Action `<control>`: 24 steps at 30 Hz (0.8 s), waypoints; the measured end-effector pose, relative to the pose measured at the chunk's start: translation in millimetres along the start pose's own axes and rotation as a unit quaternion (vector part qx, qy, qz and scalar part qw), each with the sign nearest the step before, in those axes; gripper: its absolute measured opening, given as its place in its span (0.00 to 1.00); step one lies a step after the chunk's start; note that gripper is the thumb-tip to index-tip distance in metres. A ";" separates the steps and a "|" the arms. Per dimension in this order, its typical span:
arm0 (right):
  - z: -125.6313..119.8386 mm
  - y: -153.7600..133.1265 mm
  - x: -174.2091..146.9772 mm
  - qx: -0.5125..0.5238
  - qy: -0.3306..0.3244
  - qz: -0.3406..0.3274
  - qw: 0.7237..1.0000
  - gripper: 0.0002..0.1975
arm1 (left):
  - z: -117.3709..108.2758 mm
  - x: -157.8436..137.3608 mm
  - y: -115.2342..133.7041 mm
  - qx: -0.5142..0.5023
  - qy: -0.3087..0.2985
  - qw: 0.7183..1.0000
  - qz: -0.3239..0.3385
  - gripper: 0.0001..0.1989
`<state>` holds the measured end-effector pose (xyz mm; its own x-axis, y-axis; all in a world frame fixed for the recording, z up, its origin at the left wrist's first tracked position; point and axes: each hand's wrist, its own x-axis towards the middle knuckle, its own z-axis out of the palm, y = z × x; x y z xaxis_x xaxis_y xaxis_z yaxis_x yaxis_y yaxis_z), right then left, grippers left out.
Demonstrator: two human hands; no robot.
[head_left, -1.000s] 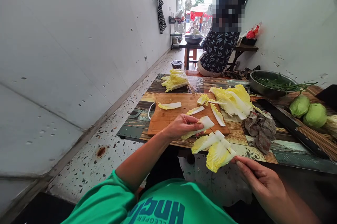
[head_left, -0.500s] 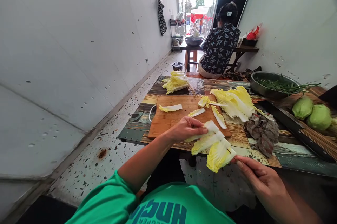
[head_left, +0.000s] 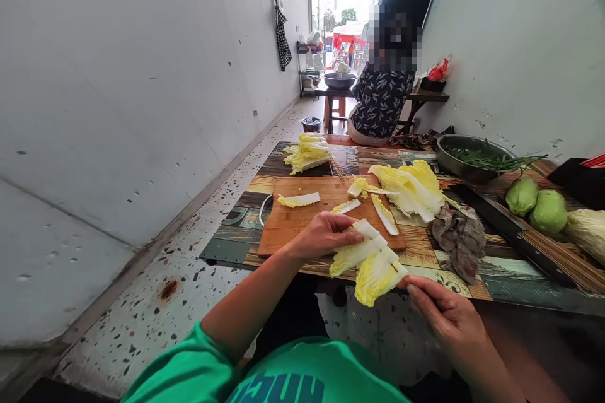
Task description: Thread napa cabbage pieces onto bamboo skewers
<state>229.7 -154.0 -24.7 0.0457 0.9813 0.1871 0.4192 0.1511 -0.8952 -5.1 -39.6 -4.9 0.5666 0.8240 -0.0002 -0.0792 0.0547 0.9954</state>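
Over the table's near edge, my left hand (head_left: 326, 234) pinches the upper end of a row of napa cabbage pieces (head_left: 375, 277), white at the stem and yellow at the leaf. A thin skewer (head_left: 396, 266) runs through them, mostly hidden by the leaf. At its lower end, my right hand (head_left: 444, 308) grips the skewer between thumb and fingers. Behind lies a wooden cutting board (head_left: 288, 226) with several loose cabbage strips, one of them a pale strip (head_left: 300, 200) at the left. Larger cabbage leaves (head_left: 411, 192) are heaped at the board's right corner.
Skewered cabbage (head_left: 307, 154) is piled behind the board. To the right are a crumpled grey rag (head_left: 458, 242), a long knife (head_left: 486, 210), a bundle of skewers (head_left: 567, 258), green round vegetables (head_left: 548, 210) and a metal bowl (head_left: 442, 154) of greens. Beyond sits a person (head_left: 385, 100).
The view has shifted slightly, so the scene sits a little farther left. Both hands keep the same hold on the skewered cabbage, with little visible movement against the table.
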 end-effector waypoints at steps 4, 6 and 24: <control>-6.3 -7.2 -3.5 -0.088 0.049 -0.133 0.986 0.12 | -1.2 -4.3 6.0 0.022 -0.020 0.993 0.110 0.15; -13.7 -8.5 -9.7 -0.155 0.071 -0.212 0.962 0.10 | -1.6 -7.9 13.8 0.080 -0.037 0.966 0.241 0.09; -14.4 0.8 -32.5 -0.200 0.075 -0.262 0.941 0.16 | 10.7 -30.5 33.1 0.265 -0.022 0.860 0.436 0.07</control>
<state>241.6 -187.5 -25.6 -0.1464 0.7519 0.6428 0.7260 0.5231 -0.4464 -16.3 -69.0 29.0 0.5122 0.3983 0.7609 -0.1116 -0.8476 0.5188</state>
